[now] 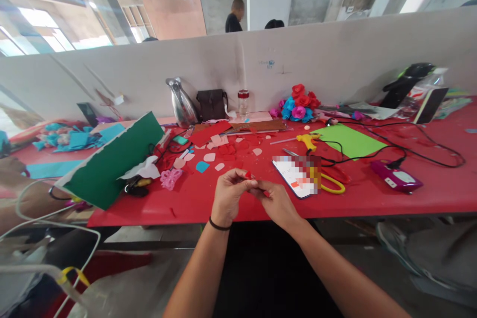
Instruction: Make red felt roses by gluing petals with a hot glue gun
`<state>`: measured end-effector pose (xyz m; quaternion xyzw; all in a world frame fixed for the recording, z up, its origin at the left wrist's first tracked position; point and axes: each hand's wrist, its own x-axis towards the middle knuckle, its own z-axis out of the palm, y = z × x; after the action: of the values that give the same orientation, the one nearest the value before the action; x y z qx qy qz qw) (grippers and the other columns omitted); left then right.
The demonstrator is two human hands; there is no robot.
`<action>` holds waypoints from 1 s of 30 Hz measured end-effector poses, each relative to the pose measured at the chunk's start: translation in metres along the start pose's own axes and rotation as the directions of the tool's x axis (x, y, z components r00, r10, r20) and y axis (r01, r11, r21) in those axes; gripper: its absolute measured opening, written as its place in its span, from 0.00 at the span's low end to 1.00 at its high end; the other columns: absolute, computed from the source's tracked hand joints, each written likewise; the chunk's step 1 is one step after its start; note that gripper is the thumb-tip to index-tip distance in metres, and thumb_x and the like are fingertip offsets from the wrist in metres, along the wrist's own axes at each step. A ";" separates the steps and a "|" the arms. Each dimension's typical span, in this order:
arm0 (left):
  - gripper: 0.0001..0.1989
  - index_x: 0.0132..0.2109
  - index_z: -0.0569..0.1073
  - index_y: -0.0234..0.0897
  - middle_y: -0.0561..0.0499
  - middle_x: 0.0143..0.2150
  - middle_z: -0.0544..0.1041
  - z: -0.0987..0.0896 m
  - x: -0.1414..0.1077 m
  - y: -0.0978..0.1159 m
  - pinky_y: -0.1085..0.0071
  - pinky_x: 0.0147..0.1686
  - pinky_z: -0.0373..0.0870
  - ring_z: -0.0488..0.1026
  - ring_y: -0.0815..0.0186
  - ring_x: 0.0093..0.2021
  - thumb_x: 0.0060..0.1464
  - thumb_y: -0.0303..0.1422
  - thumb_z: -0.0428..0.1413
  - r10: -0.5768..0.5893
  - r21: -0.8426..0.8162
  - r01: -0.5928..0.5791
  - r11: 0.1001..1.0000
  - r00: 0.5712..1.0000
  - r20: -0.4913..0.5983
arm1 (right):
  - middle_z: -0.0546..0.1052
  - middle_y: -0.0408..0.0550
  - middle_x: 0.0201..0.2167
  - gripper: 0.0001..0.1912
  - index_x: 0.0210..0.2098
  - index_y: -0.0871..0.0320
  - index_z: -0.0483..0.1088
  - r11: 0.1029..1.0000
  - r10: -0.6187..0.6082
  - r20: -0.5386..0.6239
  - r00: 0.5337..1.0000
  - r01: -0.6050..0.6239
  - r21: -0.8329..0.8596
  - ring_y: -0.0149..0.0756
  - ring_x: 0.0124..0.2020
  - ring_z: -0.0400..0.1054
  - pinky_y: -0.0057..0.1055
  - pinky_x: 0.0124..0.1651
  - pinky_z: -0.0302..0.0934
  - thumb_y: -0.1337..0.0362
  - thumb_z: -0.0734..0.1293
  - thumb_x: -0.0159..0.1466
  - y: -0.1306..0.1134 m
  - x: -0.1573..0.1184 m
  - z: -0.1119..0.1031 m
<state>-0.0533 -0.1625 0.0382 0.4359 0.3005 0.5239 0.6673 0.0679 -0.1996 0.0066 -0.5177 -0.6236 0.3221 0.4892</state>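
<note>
Close together over the table's front part, my left hand (pixel 231 191) and my right hand (pixel 274 198) pinch a small red paper piece (pixel 248 175) between their fingertips. Only its tip shows above the left fingers; the rest is hidden. Beyond my hands lie red paper scraps (pixel 226 150) and pale pink petal-shaped pieces (pixel 209 157), with a blue petal piece (pixel 202 166) among them. A phone (pixel 285 174) lies just right of my right hand, beside scissors with yellow handles (pixel 333 186).
A green board (pixel 115 159) stands at the left, with another person's arm (pixel 22 198) beyond it. Behind are a metal jug (pixel 181 104), a glass jar (pixel 243 104) and paper flowers (pixel 300 104). A yellow glue gun (pixel 308 142), cables and a purple device (pixel 397 177) occupy the right.
</note>
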 end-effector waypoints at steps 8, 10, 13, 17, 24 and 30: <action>0.11 0.28 0.75 0.32 0.52 0.23 0.76 0.003 -0.002 -0.004 0.74 0.22 0.65 0.70 0.71 0.23 0.32 0.30 0.67 -0.030 0.070 0.037 0.997 0.994 -0.106 | 0.80 0.46 0.30 0.09 0.34 0.57 0.75 0.988 0.079 0.020 0.997 -0.081 0.131 0.37 0.35 0.75 0.35 0.43 0.67 0.64 0.62 0.61 0.006 -0.002 0.001; 0.12 0.29 0.76 0.32 0.51 0.24 0.77 0.003 -0.002 -0.005 0.73 0.24 0.66 0.71 0.69 0.24 0.33 0.30 0.67 -0.037 0.072 0.045 0.996 0.993 -0.114 | 0.79 0.45 0.29 0.08 0.32 0.57 0.74 0.981 0.094 0.028 0.995 -0.097 0.166 0.36 0.33 0.74 0.33 0.42 0.67 0.63 0.63 0.61 0.008 -0.002 0.000; 0.14 0.32 0.74 0.33 0.53 0.24 0.76 0.004 -0.002 -0.006 0.74 0.25 0.66 0.71 0.71 0.25 0.34 0.30 0.66 -0.028 0.050 0.034 0.998 0.993 -0.117 | 0.77 0.45 0.27 0.08 0.32 0.57 0.72 0.971 0.099 0.041 0.994 -0.106 0.214 0.34 0.32 0.73 0.32 0.41 0.66 0.61 0.63 0.60 0.010 -0.002 0.000; 0.20 0.38 0.69 0.35 0.58 0.21 0.74 0.005 -0.003 -0.007 0.77 0.22 0.64 0.68 0.73 0.21 0.35 0.29 0.66 -0.012 0.026 0.014 1.000 0.994 -0.110 | 0.75 0.44 0.25 0.08 0.31 0.57 0.71 0.966 0.106 0.061 0.992 -0.118 0.229 0.33 0.30 0.71 0.32 0.40 0.65 0.62 0.62 0.60 0.010 -0.004 0.000; 0.15 0.34 0.74 0.33 0.52 0.25 0.77 0.006 -0.004 -0.006 0.73 0.29 0.68 0.72 0.69 0.26 0.36 0.32 0.66 -0.022 0.060 0.027 0.998 0.996 -0.088 | 0.72 0.41 0.23 0.07 0.27 0.57 0.69 0.945 0.119 0.089 0.989 -0.140 0.295 0.31 0.29 0.68 0.31 0.40 0.63 0.62 0.62 0.60 0.008 -0.005 -0.002; 0.10 0.28 0.77 0.32 0.52 0.24 0.75 0.007 -0.008 -0.008 0.73 0.24 0.66 0.68 0.71 0.24 0.38 0.33 0.66 0.005 0.104 0.001 0.995 0.998 -0.062 | 0.72 0.41 0.22 0.08 0.27 0.57 0.70 0.956 0.107 0.083 0.991 -0.125 0.264 0.31 0.28 0.67 0.31 0.38 0.63 0.62 0.63 0.60 0.008 -0.006 -0.003</action>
<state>-0.0458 -0.1727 0.0339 0.4538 0.3478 0.5215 0.6334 0.0731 -0.2040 -0.0017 -0.4709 -0.5589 0.4493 0.5138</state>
